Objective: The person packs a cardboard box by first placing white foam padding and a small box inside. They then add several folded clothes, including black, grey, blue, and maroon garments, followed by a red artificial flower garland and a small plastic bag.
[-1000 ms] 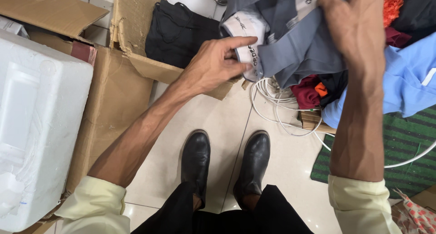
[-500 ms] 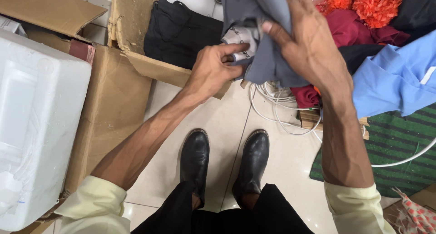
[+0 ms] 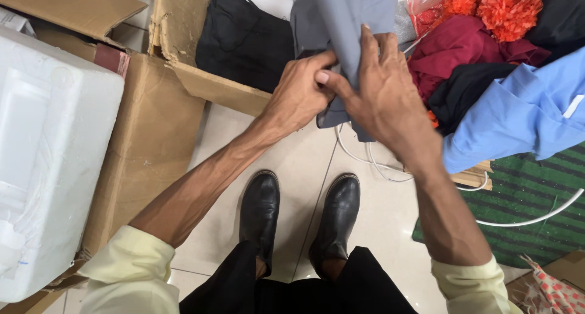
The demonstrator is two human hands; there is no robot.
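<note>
Where white printed fabric showed before, both hands, left hand (image 3: pixel 298 98) and right hand (image 3: pixel 378 95), now grip only folded grey garment (image 3: pixel 353 21).

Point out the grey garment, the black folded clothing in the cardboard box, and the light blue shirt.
grey garment (image 3: pixel 356 15), head view, on the flat upper panel above both hands.
black folded clothing (image 3: pixel 244 43), head view, on its middle, inside the box.
light blue shirt (image 3: pixel 518 116), head view, on the broad front of the fabric.

Bright even light, soft shadows, sharp focus.
</note>
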